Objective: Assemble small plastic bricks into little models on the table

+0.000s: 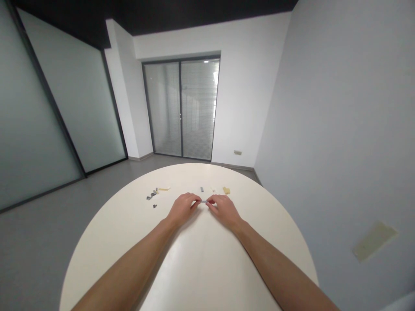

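Grey and slim, the piece point(204, 201) sits in the head view between two pinches: the left hand point(185, 206) grips its left end with thumb and fingertips, the right hand point(225, 208) its right end, so only a short middle stretch shows. For fine handling like this, a light, even pinch seems best, with both ends level and any push directed along the length, since a twist from one side could make so small a thing slip or spring away. Forearms low over the table point(205, 268) should help steadiness. It lies squarely between the hands, near the table; whether it touches the top, I cannot tell. Just beyond it is a second piece point(202, 189), with white bits point(213, 190) and a yellow block point(226, 190) past the right hand. Dark parts point(153, 194) and a yellow strip point(164, 189) lie farther left, beyond the left hand, with a loner point(154, 206) nearer.
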Action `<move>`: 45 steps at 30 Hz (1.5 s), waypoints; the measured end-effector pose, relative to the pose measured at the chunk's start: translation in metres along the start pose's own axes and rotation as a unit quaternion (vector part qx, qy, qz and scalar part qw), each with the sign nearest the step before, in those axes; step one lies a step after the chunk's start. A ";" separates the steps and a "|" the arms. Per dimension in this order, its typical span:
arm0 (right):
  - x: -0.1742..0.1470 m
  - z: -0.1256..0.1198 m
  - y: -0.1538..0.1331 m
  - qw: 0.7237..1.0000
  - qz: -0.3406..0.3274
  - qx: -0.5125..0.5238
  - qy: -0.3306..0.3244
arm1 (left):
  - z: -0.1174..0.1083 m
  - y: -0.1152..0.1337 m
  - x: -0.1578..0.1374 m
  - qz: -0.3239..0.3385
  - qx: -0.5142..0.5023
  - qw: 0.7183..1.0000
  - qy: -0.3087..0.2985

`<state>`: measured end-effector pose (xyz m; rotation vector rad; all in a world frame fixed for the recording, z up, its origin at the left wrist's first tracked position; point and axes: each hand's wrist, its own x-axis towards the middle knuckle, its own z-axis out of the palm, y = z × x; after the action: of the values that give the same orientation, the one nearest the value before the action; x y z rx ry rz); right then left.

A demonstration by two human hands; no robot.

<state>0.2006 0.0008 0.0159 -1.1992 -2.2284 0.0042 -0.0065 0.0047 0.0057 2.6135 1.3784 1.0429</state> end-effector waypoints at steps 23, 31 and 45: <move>-0.001 0.000 0.000 1.000 -0.001 0.017 0.003 | 0.001 0.000 0.000 -0.005 0.010 1.000 -0.005; -0.002 0.001 0.001 1.000 0.000 0.012 0.002 | 0.001 -0.001 0.000 0.001 0.019 1.000 -0.014; -0.002 0.000 0.002 1.000 0.000 0.010 -0.014 | 0.002 -0.001 -0.001 -0.001 0.022 1.000 -0.013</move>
<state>0.2026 0.0004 0.0141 -1.1948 -2.2478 0.0431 -0.0062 0.0051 0.0030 2.6470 1.4144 0.9848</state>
